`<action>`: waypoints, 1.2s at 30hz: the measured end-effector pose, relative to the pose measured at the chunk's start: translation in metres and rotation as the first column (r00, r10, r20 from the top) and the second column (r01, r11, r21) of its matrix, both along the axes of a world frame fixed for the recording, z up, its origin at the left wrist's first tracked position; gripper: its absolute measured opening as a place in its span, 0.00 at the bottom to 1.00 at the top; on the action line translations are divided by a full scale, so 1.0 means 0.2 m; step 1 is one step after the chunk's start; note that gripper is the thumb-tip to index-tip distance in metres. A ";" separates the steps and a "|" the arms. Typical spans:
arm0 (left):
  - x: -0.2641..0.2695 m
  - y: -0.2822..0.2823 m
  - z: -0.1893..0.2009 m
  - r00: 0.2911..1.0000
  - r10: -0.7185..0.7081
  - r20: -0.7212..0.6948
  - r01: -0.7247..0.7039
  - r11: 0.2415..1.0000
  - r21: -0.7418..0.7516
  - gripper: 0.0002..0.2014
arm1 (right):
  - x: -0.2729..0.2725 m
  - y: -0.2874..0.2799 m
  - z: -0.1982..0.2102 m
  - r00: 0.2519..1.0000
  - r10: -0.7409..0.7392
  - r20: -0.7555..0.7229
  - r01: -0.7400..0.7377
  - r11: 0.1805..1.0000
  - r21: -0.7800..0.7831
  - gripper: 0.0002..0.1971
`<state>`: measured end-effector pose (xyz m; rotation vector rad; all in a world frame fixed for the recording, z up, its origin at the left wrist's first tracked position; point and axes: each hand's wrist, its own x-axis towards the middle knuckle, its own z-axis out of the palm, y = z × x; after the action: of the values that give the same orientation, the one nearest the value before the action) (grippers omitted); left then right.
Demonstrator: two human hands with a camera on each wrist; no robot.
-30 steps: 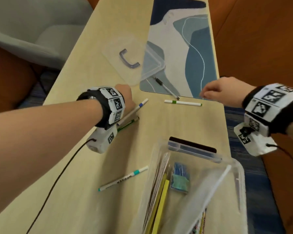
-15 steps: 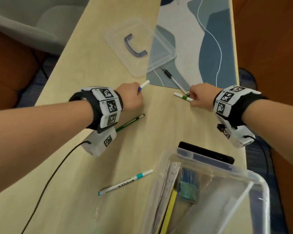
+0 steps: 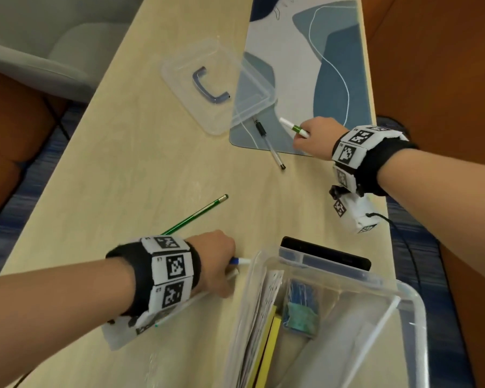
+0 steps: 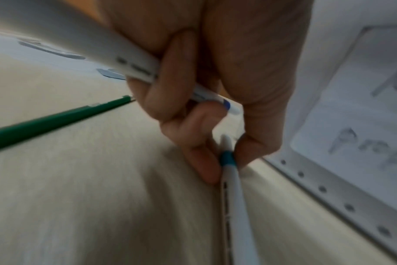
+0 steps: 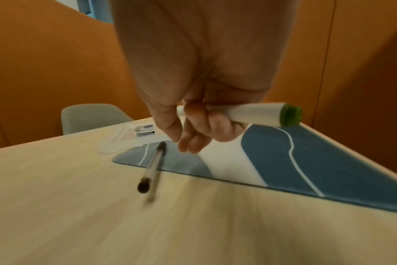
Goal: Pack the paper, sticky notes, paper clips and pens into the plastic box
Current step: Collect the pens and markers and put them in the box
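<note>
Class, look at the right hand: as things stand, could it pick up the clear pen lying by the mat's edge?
Probably yes. The clear pen lies uncovered just beside the right hand, nothing between them. But that hand already grips a green marker, so only spare fingers are free.

Three markers (image 3: 294,127), one green pencil (image 3: 196,215), one black pen (image 3: 269,144), one box (image 3: 403,292), one lid (image 3: 207,82).

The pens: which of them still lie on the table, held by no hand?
Two: the green pencil-like pen on bare wood, and the clear black-capped pen half on the blue mat. The left hand and right hand grip the white markers.
</note>
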<state>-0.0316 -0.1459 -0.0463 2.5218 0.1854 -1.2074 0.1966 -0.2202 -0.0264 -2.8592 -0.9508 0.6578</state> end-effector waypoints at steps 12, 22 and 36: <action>0.21 0.30 -0.01 0.917 0.294 0.269 -0.349 0.919 0.185 0.12 | -0.04 0.19 -0.16 0.999 0.054 -0.006 -0.054 0.992 -0.111 0.11; 0.24 0.20 0.21 0.794 0.346 0.501 -0.396 0.918 -0.007 0.11 | -0.04 0.00 0.16 0.844 -0.257 -0.470 0.208 0.966 -0.154 0.11; 0.02 -0.04 0.83 0.173 -0.349 0.921 0.376 0.888 0.266 0.09 | -0.56 -0.41 0.69 0.347 0.119 -0.930 0.712 0.612 0.344 0.16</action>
<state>-0.0268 -0.1539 0.1187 2.8356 -0.7957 0.4927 0.0839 -0.3018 0.1119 -1.4149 -0.2329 1.2160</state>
